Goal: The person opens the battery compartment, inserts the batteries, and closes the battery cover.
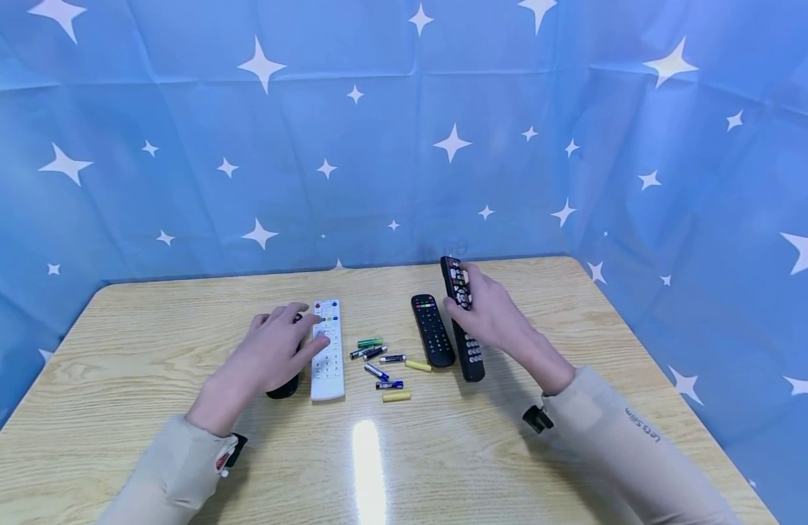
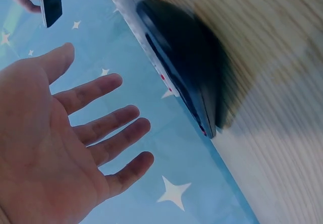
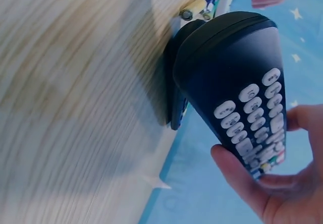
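Wooden table below, the right grip holds a long black remote.

I work in bright light, with a white streak of glare on my bench, soft shadows beneath my sleeves, and hazier wrist views.

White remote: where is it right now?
In the head view, the white remote lies left of centre on the table, between the black remote by the left hand and the loose batteries.
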Motion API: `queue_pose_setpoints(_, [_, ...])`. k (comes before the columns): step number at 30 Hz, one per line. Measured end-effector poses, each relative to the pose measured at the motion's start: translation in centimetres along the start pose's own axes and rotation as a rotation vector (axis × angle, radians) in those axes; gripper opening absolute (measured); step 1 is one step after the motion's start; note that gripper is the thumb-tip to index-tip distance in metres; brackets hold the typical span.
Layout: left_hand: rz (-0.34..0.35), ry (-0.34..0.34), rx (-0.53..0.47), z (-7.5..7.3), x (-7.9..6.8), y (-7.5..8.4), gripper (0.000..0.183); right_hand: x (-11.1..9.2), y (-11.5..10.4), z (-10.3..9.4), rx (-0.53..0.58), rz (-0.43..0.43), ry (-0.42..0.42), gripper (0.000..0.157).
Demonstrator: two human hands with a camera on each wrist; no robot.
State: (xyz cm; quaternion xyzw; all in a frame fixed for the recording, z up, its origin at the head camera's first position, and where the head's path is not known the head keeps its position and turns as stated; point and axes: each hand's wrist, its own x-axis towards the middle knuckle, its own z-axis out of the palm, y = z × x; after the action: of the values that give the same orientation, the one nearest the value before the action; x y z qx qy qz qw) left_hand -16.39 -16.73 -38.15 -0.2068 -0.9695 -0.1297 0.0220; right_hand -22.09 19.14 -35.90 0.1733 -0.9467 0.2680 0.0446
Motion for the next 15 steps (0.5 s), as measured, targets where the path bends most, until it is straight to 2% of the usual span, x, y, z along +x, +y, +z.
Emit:
queue_pose_setpoints(10, [0.031, -0.023, -0.003, 0.5, 0.4, 1.6, 0.050, -0.1, -0.9, 0.2, 0.080, -0.035, 0.054, 0.076])
queue_pose_setpoints(15, [0.063, -0.019, -0.047, 0.7, 0.7, 2.4, 0.047, -0.2, -1.4, 0.3, 0.128, -0.042, 0.072, 0.074])
